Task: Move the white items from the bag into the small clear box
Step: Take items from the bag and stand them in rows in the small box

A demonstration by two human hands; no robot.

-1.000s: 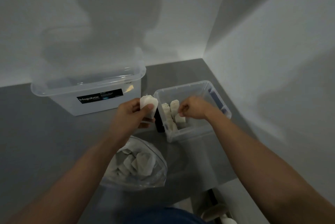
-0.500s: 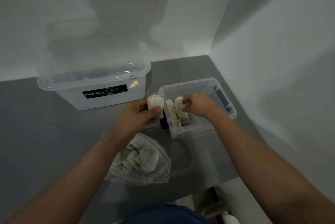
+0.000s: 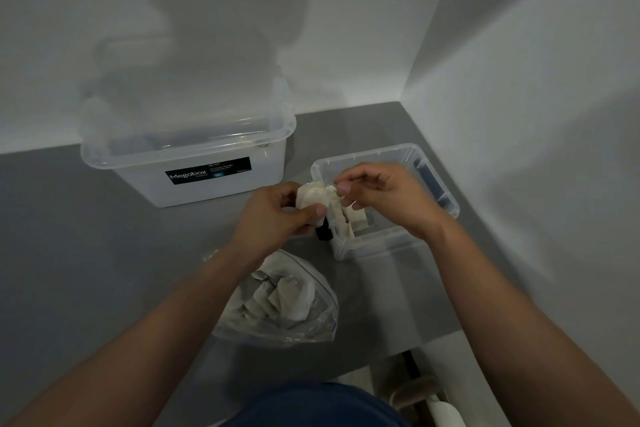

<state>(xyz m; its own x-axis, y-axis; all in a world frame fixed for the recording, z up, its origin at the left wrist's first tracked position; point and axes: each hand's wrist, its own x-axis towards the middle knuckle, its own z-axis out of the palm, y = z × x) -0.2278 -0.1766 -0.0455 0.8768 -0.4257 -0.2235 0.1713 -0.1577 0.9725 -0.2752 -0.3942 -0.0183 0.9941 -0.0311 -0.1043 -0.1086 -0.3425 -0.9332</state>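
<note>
My left hand (image 3: 277, 215) grips a small stack of white items (image 3: 313, 200) just left of the small clear box (image 3: 436, 177). My right hand (image 3: 381, 194) is raised over the box's left rim and pinches the top edge of that stack with thumb and forefinger. Several white items (image 3: 356, 219) stand upright inside the box along its left side. The clear plastic bag (image 3: 287, 305) lies on the grey table in front of me, under my left forearm, with several more white items inside.
A large clear tub (image 3: 187, 156) with a black Megabox label stands at the back left. White walls meet in a corner behind the small box. A dark object (image 3: 322, 232) sits against the box's left wall. The table edge runs at lower right.
My right hand has come up out of the small box and moved left to my left hand's stack of white items. My left hand has stayed in place.
</note>
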